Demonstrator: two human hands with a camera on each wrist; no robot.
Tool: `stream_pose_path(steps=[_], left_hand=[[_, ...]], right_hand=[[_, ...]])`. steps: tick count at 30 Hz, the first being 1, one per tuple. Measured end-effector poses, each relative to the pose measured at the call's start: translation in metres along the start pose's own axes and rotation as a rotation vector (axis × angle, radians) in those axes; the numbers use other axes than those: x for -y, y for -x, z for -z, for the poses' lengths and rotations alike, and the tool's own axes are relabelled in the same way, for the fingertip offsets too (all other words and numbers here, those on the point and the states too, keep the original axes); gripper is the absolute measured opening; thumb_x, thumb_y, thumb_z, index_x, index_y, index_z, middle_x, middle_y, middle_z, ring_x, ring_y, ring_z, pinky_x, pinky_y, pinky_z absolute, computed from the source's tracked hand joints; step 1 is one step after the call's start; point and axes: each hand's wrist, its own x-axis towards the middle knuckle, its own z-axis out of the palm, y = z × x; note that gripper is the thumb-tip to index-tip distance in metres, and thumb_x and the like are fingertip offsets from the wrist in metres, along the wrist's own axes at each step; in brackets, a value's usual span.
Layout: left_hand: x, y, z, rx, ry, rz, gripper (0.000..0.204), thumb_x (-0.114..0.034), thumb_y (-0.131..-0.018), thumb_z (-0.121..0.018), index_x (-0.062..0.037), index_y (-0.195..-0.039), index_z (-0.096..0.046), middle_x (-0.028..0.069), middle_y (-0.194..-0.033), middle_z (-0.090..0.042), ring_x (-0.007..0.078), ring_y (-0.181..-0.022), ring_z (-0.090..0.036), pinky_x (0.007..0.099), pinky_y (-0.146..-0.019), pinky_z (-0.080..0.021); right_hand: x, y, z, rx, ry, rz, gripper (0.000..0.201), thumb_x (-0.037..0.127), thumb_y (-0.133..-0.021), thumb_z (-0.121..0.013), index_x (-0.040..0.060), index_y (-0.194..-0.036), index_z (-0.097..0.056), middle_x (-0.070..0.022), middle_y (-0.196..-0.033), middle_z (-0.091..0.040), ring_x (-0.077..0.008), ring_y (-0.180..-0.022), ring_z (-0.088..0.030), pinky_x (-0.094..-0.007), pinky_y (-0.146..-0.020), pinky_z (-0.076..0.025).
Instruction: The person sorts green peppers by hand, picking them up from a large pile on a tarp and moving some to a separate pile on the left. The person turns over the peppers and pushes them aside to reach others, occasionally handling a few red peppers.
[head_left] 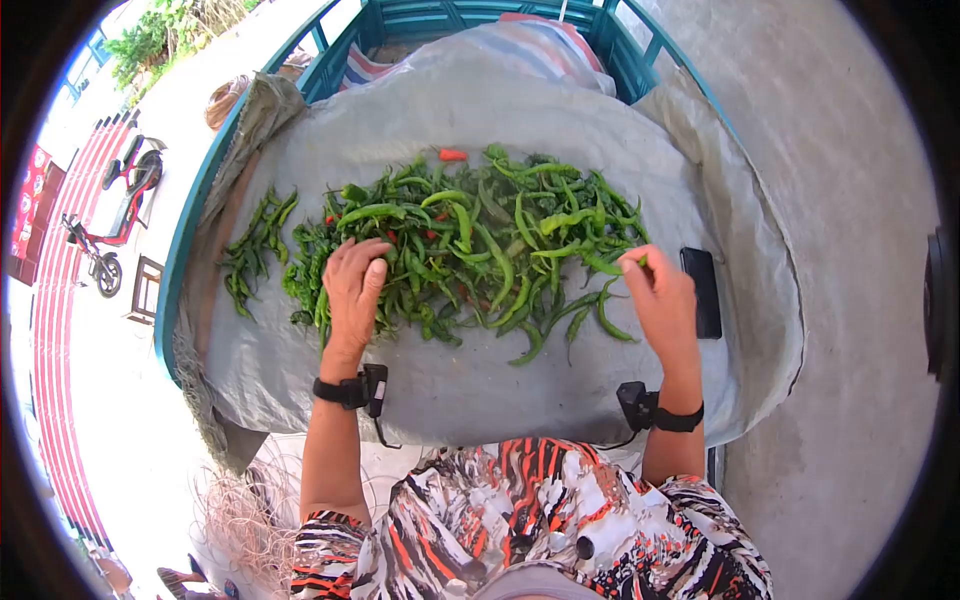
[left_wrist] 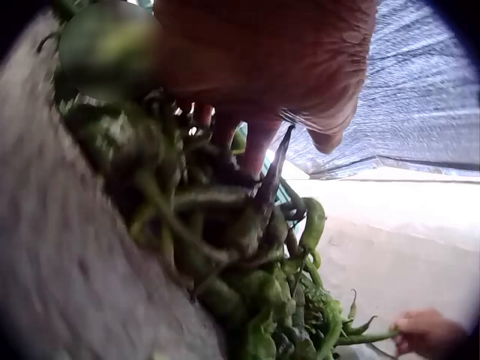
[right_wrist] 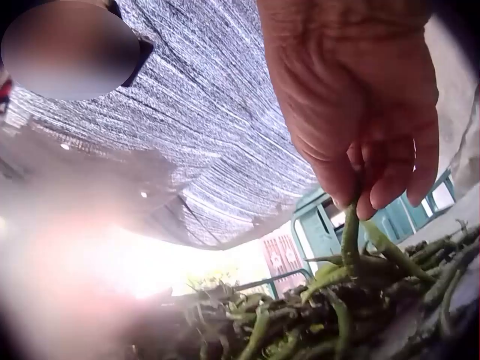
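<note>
A wide heap of green peppers (head_left: 490,250), with a few red ones (head_left: 453,155), lies on a grey sheet (head_left: 420,390). At the heap's left side rests the left hand (head_left: 352,290), fingers relaxed over the peppers; in the left wrist view this hand (left_wrist: 270,67) hides part of them. At the right edge the right hand (head_left: 662,300) pinches the end of a green pepper. The right wrist view shows the right hand (right_wrist: 360,112) with thumb and fingertips on that pepper (right_wrist: 350,240).
A smaller group of green peppers (head_left: 262,240) lies left of the heap. A black phone (head_left: 702,293) is beside the right hand. Teal cart rails (head_left: 195,215) border the sheet, and a striped cloth (head_left: 520,50) is at the back. A red scooter (head_left: 125,205) stands at the left.
</note>
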Motion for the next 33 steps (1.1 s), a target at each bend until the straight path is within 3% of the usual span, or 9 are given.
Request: stream_pose_path(steps=[6, 9, 12, 15, 20, 24, 27, 30, 33], left_hand=[[0.010, 0.012, 0.016, -0.318, 0.003, 0.166, 0.031, -0.030, -0.104, -0.051, -0.0048, -0.115, -0.065, 0.0126, -0.110, -0.066, 0.0324, -0.111, -0.058, 0.0432, -0.099, -0.042], [0.021, 0.019, 0.025, -0.409, -0.291, 0.120, 0.024, -0.023, -0.103, -0.055, -0.0043, -0.114, -0.064, 0.0126, -0.109, -0.065, 0.0313, -0.104, -0.061, 0.0420, -0.092, -0.047], [0.036, 0.023, 0.026, -0.367, -0.487, 0.142, 0.029, -0.027, -0.103, -0.056, -0.0039, -0.120, -0.061, 0.0139, -0.116, -0.063, 0.0329, -0.109, -0.058, 0.0440, -0.095, -0.045], [0.056, 0.031, 0.011, -0.304, -0.508, 0.236, 0.038, -0.032, -0.101, -0.058, -0.0041, -0.127, -0.057, 0.0169, -0.127, -0.056, 0.0353, -0.120, -0.052, 0.0467, -0.102, -0.042], [0.078, 0.035, -0.006, -0.280, -0.417, 0.282, 0.047, -0.039, -0.100, -0.058, -0.0041, -0.131, -0.054, 0.0207, -0.137, -0.048, 0.0387, -0.131, -0.040, 0.0499, -0.108, -0.035], [0.073, 0.034, -0.004, -0.300, -0.361, 0.321, 0.044, -0.036, -0.101, -0.057, -0.0032, -0.130, -0.054, 0.0204, -0.131, -0.051, 0.0383, -0.127, -0.043, 0.0491, -0.107, -0.036], [0.068, 0.032, -0.006, -0.299, -0.392, 0.324, 0.040, -0.032, -0.101, -0.056, -0.0028, -0.128, -0.054, 0.0203, -0.128, -0.053, 0.0384, -0.125, -0.045, 0.0489, -0.106, -0.037], [0.067, 0.031, -0.006, -0.308, -0.407, 0.297, 0.039, -0.030, -0.101, -0.056, -0.0031, -0.128, -0.055, 0.0196, -0.126, -0.054, 0.0382, -0.123, -0.046, 0.0485, -0.106, -0.036], [0.073, 0.031, -0.007, -0.319, -0.419, 0.282, 0.040, -0.031, -0.101, -0.055, -0.0043, -0.130, -0.054, 0.0186, -0.126, -0.054, 0.0375, -0.122, -0.046, 0.0479, -0.108, -0.035]], right_hand=[[0.004, -0.008, 0.013, -0.188, -0.387, 0.098, 0.014, 0.010, -0.099, -0.062, 0.0015, -0.109, -0.066, 0.0039, -0.082, -0.062, -0.0047, -0.069, -0.051, -0.0195, -0.063, -0.042], [-0.013, -0.012, -0.003, -0.281, -0.500, 0.072, 0.026, 0.014, -0.096, -0.066, 0.0027, -0.118, -0.063, -0.0019, -0.093, -0.066, -0.0095, -0.075, -0.059, -0.0233, -0.069, -0.047], [-0.016, 0.001, -0.002, -0.043, 0.056, -0.144, 0.043, 0.020, -0.089, -0.071, 0.0050, -0.127, -0.058, -0.0090, -0.105, -0.069, -0.0207, -0.086, -0.066, -0.0346, -0.077, -0.052], [-0.052, 0.023, -0.017, 0.278, 0.290, -0.145, 0.049, 0.022, -0.083, -0.072, 0.0069, -0.126, -0.056, -0.0132, -0.107, -0.069, -0.0320, -0.095, -0.067, -0.0461, -0.081, -0.051], [-0.076, 0.043, -0.046, 0.291, 0.376, -0.131, 0.043, 0.018, -0.083, -0.069, 0.0108, -0.123, -0.055, -0.0113, -0.105, -0.068, -0.0344, -0.094, -0.066, -0.0468, -0.079, -0.051], [-0.051, 0.035, -0.021, 0.336, 0.320, -0.154, 0.039, 0.016, -0.083, -0.067, 0.0120, -0.121, -0.056, -0.0127, -0.107, -0.067, -0.0352, -0.088, -0.067, -0.0465, -0.076, -0.051], [-0.015, 0.021, -0.008, 0.024, 0.008, -0.179, 0.034, 0.012, -0.084, -0.064, 0.0114, -0.117, -0.058, -0.0139, -0.111, -0.065, -0.0350, -0.084, -0.067, -0.0452, -0.074, -0.051], [-0.017, 0.015, -0.014, -0.071, 0.169, -0.068, 0.029, 0.007, -0.087, -0.058, 0.0125, -0.116, -0.060, -0.0123, -0.113, -0.064, -0.0350, -0.087, -0.066, -0.0446, -0.074, -0.052], [-0.066, 0.023, -0.048, 0.172, 0.257, 0.249, 0.029, 0.005, -0.088, -0.054, 0.0125, -0.115, -0.061, -0.0106, -0.113, -0.062, -0.0355, -0.090, -0.065, -0.0457, -0.074, -0.053]])
